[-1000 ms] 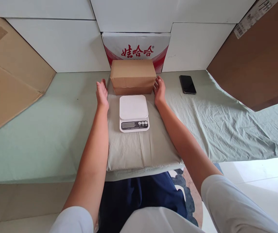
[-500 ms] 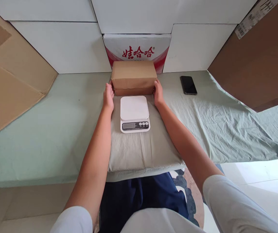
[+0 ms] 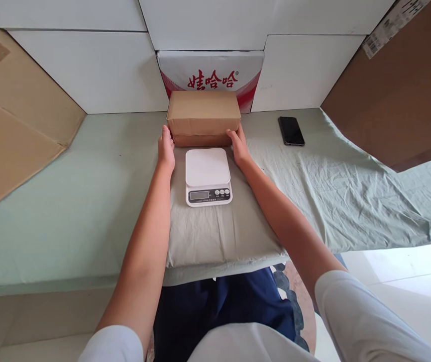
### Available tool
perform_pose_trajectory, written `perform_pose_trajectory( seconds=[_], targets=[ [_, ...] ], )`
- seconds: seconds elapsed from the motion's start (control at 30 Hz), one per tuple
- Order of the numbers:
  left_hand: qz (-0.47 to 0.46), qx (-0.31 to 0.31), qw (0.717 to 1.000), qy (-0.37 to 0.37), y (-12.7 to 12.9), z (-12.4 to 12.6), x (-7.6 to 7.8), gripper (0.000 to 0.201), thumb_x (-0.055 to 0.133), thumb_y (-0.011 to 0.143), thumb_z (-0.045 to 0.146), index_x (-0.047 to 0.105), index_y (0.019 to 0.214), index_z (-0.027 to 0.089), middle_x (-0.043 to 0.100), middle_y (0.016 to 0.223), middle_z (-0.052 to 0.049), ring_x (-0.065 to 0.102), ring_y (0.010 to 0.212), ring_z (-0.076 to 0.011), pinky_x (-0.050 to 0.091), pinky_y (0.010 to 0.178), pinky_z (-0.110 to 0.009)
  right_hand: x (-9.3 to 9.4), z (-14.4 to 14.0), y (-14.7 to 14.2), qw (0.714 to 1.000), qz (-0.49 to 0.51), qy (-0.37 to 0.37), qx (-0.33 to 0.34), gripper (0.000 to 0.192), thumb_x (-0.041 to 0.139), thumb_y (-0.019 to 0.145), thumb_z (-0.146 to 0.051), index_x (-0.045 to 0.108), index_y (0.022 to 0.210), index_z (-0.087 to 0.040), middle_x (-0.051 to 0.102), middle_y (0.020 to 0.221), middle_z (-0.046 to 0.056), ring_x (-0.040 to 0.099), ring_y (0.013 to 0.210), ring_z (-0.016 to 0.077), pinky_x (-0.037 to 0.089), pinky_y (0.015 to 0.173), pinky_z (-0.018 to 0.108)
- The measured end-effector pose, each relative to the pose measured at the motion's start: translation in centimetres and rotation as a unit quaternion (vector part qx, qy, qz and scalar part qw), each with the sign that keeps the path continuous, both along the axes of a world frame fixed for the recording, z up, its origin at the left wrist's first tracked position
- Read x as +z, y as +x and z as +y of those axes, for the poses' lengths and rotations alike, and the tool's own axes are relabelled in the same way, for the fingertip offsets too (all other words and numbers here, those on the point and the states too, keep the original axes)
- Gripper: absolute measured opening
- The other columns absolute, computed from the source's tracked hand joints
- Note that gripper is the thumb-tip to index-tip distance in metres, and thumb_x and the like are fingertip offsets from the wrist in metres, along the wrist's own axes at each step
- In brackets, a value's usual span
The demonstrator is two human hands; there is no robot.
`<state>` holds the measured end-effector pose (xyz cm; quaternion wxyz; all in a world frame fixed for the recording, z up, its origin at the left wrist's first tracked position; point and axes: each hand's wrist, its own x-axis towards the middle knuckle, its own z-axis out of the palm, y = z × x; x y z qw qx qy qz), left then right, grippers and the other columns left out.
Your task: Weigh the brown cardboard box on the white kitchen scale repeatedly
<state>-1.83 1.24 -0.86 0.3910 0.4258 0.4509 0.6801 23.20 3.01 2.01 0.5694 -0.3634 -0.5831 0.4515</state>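
A closed brown cardboard box is between my two hands, just behind a white digital kitchen scale. My left hand presses against the box's left end, its fingers partly hidden behind it. At the right end, my right hand grips the box with the thumb lying on its front face and the other fingers out of sight behind the corner. Nothing rests on the scale's platform, and its small display looks blank. Whether the box touches the cloth or is slightly raised, I cannot tell.
A black phone lies to the right on the green cloth. Behind the box stands a white and red carton against white panels. Large cardboard sheets flank both sides, one at left and one at right.
The box has shifted slightly left and looks a little higher. My right thumb has come round onto its front face. The scale and phone have stayed in place.
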Motion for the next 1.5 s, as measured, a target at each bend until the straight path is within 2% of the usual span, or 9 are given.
perform_pose_trajectory(
  seconds=[0.17,0.27,0.4,0.5,0.67,0.8,1.07,1.3,1.5],
  targets=[
    [0.03,0.011,0.999,0.044,-0.8,0.0,0.8,0.092,0.042,0.08,0.096,0.068,0.128,0.022,0.064,0.15,-0.014,0.045,0.157,-0.0312,0.042,0.125,-0.045,0.7,0.2,-0.6,0.999,-0.001,0.034,0.009,0.069,0.055,0.085,-0.072,0.049,0.142,-0.034,0.057,0.154,0.0,0.04,0.154,0.0259,0.027,0.137,0.05],
    [0.055,0.034,0.995,0.074,-0.7,-1.3,2.1,0.083,0.042,0.086,0.09,0.066,0.127,0.022,0.066,0.145,-0.012,0.05,0.153,-0.0286,0.044,0.122,-0.044,1.8,0.4,-0.6,0.998,-0.003,0.053,0.017,0.07,0.054,0.086,-0.074,0.047,0.144,-0.035,0.055,0.155,0.0,0.04,0.155,0.0267,0.028,0.137,0.051],
    [0.062,0.037,0.989,0.128,0.1,-5.0,4.7,0.07,0.05,0.087,0.086,0.063,0.125,0.029,0.066,0.139,-0.011,0.061,0.137,-0.0266,0.05,0.114,-0.044,3.8,-0.8,0.3,0.997,0.002,0.07,0.038,0.068,0.05,0.089,-0.074,0.049,0.143,-0.034,0.059,0.149,0.002,0.048,0.149,0.0297,0.035,0.132,0.054],
    [0.048,0.031,0.987,0.153,1.1,-8.8,5.5,0.064,0.049,0.09,0.083,0.06,0.123,0.029,0.067,0.137,-0.011,0.065,0.127,-0.0259,0.053,0.104,-0.042,4.3,-3.8,1.6,0.997,0.004,0.063,0.049,0.063,0.05,0.09,-0.07,0.051,0.142,-0.034,0.06,0.146,0.002,0.05,0.146,0.0304,0.038,0.129,0.055],
    [0.055,0.021,0.988,0.145,2.7,-14.3,3.2,0.056,0.051,0.094,0.075,0.06,0.125,0.029,0.067,0.129,-0.009,0.065,0.116,-0.0223,0.052,0.09,-0.035,2.0,-10.5,2.9,0.999,0.022,0.017,0.028,0.054,0.056,0.087,-0.056,0.054,0.138,-0.036,0.062,0.142,0.002,0.052,0.138,0.0292,0.041,0.126,0.054],
    [0.059,0.043,0.988,0.136,3.5,-15.8,1.3,0.055,0.051,0.093,0.075,0.06,0.119,0.028,0.065,0.12,-0.008,0.063,0.108,-0.0225,0.05,0.088,-0.036,0.2,-13.5,2.9,0.999,0.045,-0.005,0.008,0.05,0.056,0.085,-0.049,0.056,0.133,-0.035,0.063,0.133,0.003,0.054,0.131,0.0286,0.046,0.12,0.052],
    [0.05,0.074,0.99,0.107,4.6,-16.2,1.7,0.054,0.048,0.094,0.075,0.058,0.119,0.028,0.068,0.117,-0.008,0.065,0.105,-0.0236,0.051,0.089,-0.039,0.4,-13.8,3.0,0.999,0.031,-0.026,-0.007,0.055,0.054,0.083,-0.05,0.053,0.135,-0.034,0.062,0.132,0.004,0.054,0.128,0.0296,0.047,0.117,0.049],
    [0.042,0.075,0.993,0.082,4.9,-16.5,2.1,0.063,0.047,0.092,0.079,0.063,0.124,0.027,0.068,0.131,-0.01,0.063,0.131,-0.0281,0.05,0.107,-0.042,0.6,-14.2,3.1,0.999,0.01,-0.033,-0.003,0.056,0.053,0.085,-0.051,0.051,0.138,-0.036,0.06,0.142,0.003,0.052,0.133,0.0301,0.045,0.122,0.051],
    [0.063,0.077,0.993,0.067,4.7,-16.4,2.0,0.071,0.037,0.094,0.082,0.069,0.12,0.024,0.071,0.119,-0.011,0.063,0.131,-0.0304,0.051,0.111,-0.044,1.1,-14.6,3.0,0.999,0.01,-0.031,0.005,0.055,0.053,0.086,-0.049,0.052,0.139,-0.036,0.06,0.142,0.003,0.052,0.134,0.0301,0.045,0.123,0.053]
  ],
)
